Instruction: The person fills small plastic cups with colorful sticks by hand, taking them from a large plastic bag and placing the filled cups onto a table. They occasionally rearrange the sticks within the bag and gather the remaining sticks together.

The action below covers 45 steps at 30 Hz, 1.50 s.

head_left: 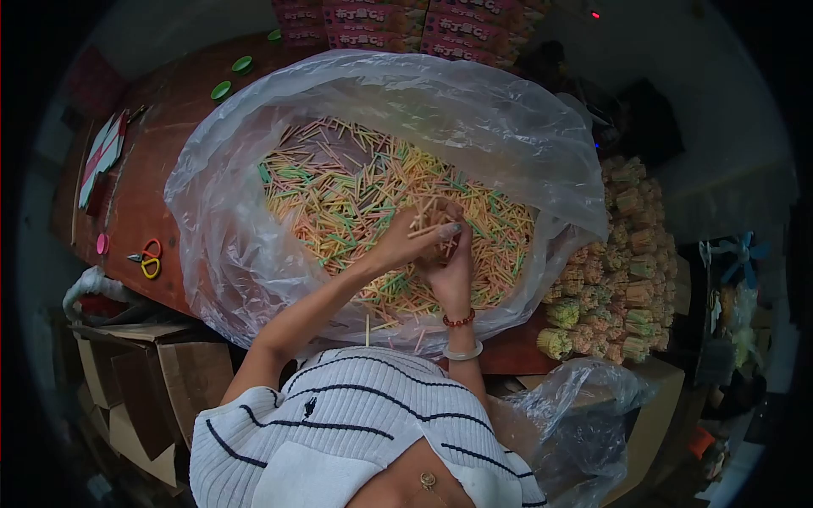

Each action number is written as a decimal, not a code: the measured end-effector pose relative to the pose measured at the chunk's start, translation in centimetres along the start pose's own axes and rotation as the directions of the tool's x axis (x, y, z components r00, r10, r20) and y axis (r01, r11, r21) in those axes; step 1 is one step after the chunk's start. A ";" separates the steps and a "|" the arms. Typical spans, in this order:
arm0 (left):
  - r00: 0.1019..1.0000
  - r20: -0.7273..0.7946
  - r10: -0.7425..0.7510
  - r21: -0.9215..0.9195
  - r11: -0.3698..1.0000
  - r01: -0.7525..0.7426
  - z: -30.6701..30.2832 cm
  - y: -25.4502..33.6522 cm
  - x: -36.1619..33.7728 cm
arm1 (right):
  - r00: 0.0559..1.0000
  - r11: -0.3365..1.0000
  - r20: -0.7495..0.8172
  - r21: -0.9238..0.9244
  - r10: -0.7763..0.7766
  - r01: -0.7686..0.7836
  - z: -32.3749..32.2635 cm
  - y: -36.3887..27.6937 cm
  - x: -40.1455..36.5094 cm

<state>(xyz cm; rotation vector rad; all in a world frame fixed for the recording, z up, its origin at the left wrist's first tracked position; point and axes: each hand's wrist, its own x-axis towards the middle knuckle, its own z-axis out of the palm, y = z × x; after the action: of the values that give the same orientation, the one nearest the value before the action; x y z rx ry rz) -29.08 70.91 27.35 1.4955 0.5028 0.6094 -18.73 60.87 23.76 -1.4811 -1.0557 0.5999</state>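
Many short pastel sticks [339, 199] lie loose inside a large clear plastic bag [229, 212], its mouth spread wide. Over the right part of the pile, my left hand [411, 240] and my right hand [449, 267] meet around a bunch of sticks [434, 218]. The fingers of both hands curl about the bunch, and its stick ends show between them. A red bead bracelet and a pale bangle circle my right wrist.
Bundled sticks [627, 262] are stacked to the right. Scissors [150, 258], a pink cap [102, 244] and green dishes [221, 90] rest on the brown table [161, 169]. Pink boxes [381, 25] stand behind the bag; cardboard boxes [195, 377] sit at lower left.
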 end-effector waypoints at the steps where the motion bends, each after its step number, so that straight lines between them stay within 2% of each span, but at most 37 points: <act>1: 1.000 -0.015 -0.007 0.007 1.000 0.007 0.2 0.1 -0.2 | 1.000 0.998 0.009 -0.066 0.021 -0.020 0.3 0.6 0.0; 2: 0.999 0.013 0.041 0.072 0.997 -0.042 0.4 0.2 -0.2 | 1.000 0.998 0.024 -0.055 0.019 -0.018 0.4 1.0 -0.4; 3: 0.995 0.045 0.088 0.137 0.986 -0.094 0.3 0.3 -0.2 | 0.997 0.996 0.009 0.039 0.083 -0.083 0.3 0.7 -0.7; 4: 0.981 0.187 0.056 0.089 0.993 -0.074 -0.4 1.1 -0.4 | 0.989 0.981 0.001 0.130 0.147 -0.146 0.3 -0.1 -0.5; 5: 0.983 0.173 0.054 0.095 0.993 -0.071 -1.1 1.8 -0.6 | 0.994 0.986 0.007 0.122 0.113 -0.113 -0.1 -1.0 -0.2; 7: 0.985 0.098 0.141 0.100 0.984 -0.151 -2.1 2.9 -1.3 | 0.997 0.990 0.002 0.116 0.078 -0.077 -0.5 0.4 -0.1; 8: 0.992 0.100 0.080 0.110 0.990 -0.091 -3.3 3.9 -1.8 | 1.000 0.994 -0.014 0.106 0.027 -0.026 -0.7 1.0 0.1; 9: 0.992 0.085 0.092 0.114 0.988 -0.101 -5.1 4.0 -1.9 | 0.994 0.975 -0.066 0.209 0.085 -0.069 -0.7 -1.3 0.0; 10: 0.980 0.182 0.080 0.390 0.909 -0.147 -6.8 3.7 -2.5 | 0.995 0.976 -0.057 0.207 0.083 -0.070 -0.9 -1.5 0.3; 11: 0.959 0.281 0.030 0.622 0.756 -0.206 -8.2 3.0 -3.4 | 0.990 0.965 -0.031 0.230 0.134 -0.124 -1.4 -1.5 0.2; 12: 0.943 0.334 0.005 0.668 0.705 -0.240 -9.3 1.5 -4.1 | 0.983 0.952 -0.010 0.250 0.184 -0.176 -2.0 -1.5 0.0; 13: 0.941 0.338 0.010 0.663 0.707 -0.246 -9.3 0.8 -4.5 | 0.953 0.929 0.033 0.215 0.300 -0.300 -2.9 -2.0 0.1; 14: 0.921 0.381 -0.077 0.790 0.544 -0.282 -9.1 0.2 -4.9 | 0.954 0.931 0.028 0.212 0.298 -0.297 -2.9 -1.7 0.1; 15: 0.899 0.403 -0.173 0.877 0.356 -0.324 -8.9 -0.4 -5.2 | 0.972 0.943 -0.009 0.245 0.234 -0.225 -2.6 -1.1 0.0; 16: 0.907 0.406 -0.109 0.848 0.415 -0.330 -8.3 -1.4 -4.9 | 0.984 0.949 -0.046 0.275 0.172 -0.153 -2.3 -0.4 -0.2; 17: 0.906 0.410 -0.106 0.846 0.415 -0.334 -7.9 -2.4 -4.2 | 0.984 0.950 -0.051 0.273 0.171 -0.151 -2.0 0.2 -0.3; 19: 0.905 0.423 0.049 0.811 0.424 -0.402 -7.1 -3.4 -2.2 | 0.993 0.993 -0.024 0.025 0.117 -0.116 -1.6 0.9 -0.4; 20: 0.901 0.431 0.053 0.806 0.426 -0.411 -6.9 -3.7 -1.2 | 0.993 0.993 -0.034 0.020 0.116 -0.115 -1.6 0.8 -0.4; 22: 0.913 0.406 0.039 0.837 0.386 -0.389 -6.4 -4.0 0.6 | 0.999 0.985 -0.050 -0.174 0.010 -0.019 -1.4 0.2 -0.2; 23: 0.902 0.378 0.207 0.831 0.354 -0.429 -5.9 -4.1 0.9 | 0.998 0.963 -0.050 -0.268 -0.042 0.028 -1.5 0.0 -0.1; 24: 0.899 0.383 0.212 0.828 0.353 -0.436 -5.7 -4.6 1.1 | 0.997 0.962 -0.055 -0.272 -0.046 0.029 -1.4 0.1 0.5; 26: 0.954 0.275 0.117 0.898 0.323 -0.298 -5.2 -5.8 0.9 | 0.997 0.950 -0.079 -0.312 -0.009 -0.016 -1.2 0.3 1.7; 27: 0.952 0.283 0.117 0.895 0.324 -0.306 -5.1 -5.4 0.5 | 0.996 0.949 -0.088 -0.314 -0.007 -0.021 -1.6 0.2 1.6; 29: 0.994 0.105 0.019 0.826 0.555 -0.098 -5.5 -2.8 -0.2 | 0.999 0.982 0.037 -0.189 -0.002 0.009 -2.4 -0.4 2.3; 30: 0.997 0.074 0.036 0.768 0.635 -0.080 -6.2 -1.6 -0.9 | 0.999 0.998 0.010 -0.045 0.036 -0.036 -2.5 -0.9 2.2; 31: 0.996 0.077 0.044 0.768 0.635 -0.088 -7.0 -1.7 -0.8 | 1.000 0.998 0.007 -0.048 0.029 -0.029 -2.4 -1.1 2.6; 33: 0.999 0.008 0.042 0.623 0.781 -0.038 -8.1 -2.6 -1.6 | 0.991 0.975 -0.021 0.182 0.135 -0.129 -2.2 -1.1 2.3; 34: 0.995 -0.066 0.079 0.554 0.832 -0.030 -8.5 -2.9 -2.0 | 0.990 0.975 -0.023 0.180 0.137 -0.131 -1.9 -1.2 2.2; 35: 0.994 -0.069 0.088 0.555 0.831 -0.035 -8.4 -3.2 -2.0 | 0.992 0.966 -0.017 0.230 0.122 -0.115 -1.6 -1.3 2.5; 36: 0.966 -0.226 -0.125 0.300 0.935 0.191 -7.0 -0.4 -2.5 | 0.992 0.953 -0.015 0.282 0.122 -0.113 -1.3 -1.4 2.1; 37: 0.877 -0.311 -0.365 -0.002 0.923 0.384 -6.3 1.0 -3.0 | 0.991 0.951 -0.017 0.283 0.131 -0.121 -1.0 -1.7 1.5; 38: 0.960 -0.225 -0.169 0.130 0.971 0.201 -7.1 -1.1 -2.8 | 0.997 0.972 -0.021 0.225 0.072 -0.065 -0.9 -2.0 1.4; 39: 0.959 -0.228 -0.170 0.130 0.971 0.203 -6.6 -0.3 -2.8 | 1.000 0.986 -0.022 0.166 0.015 -0.011 -0.7 -2.3 1.3; 41: 0.917 -0.318 -0.241 -0.092 0.970 0.223 -4.7 2.0 -2.8 | 1.000 0.991 -0.010 0.136 0.013 -0.011 -0.3 -2.5 0.9; 42: 0.917 -0.315 -0.244 -0.092 0.970 0.226 -4.4 2.0 -2.6 | 1.000 0.995 0.001 0.103 0.007 -0.007 -0.2 -2.5 0.7; 44: 0.976 -0.215 -0.045 -0.177 0.984 0.006 -3.9 2.1 -1.9 | 1.000 0.990 -0.014 0.140 0.021 -0.019 0.4 -2.2 0.1; 45: 0.976 -0.214 -0.044 -0.177 0.984 0.005 -3.3 2.9 -1.8 | 0.999 0.984 -0.021 0.177 0.035 -0.031 0.6 -2.1 -0.1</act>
<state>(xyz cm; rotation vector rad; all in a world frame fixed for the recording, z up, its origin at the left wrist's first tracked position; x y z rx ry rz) -32.78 72.19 30.07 1.2610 0.6191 0.7831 -19.89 60.98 25.61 -1.3495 -0.9360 0.6797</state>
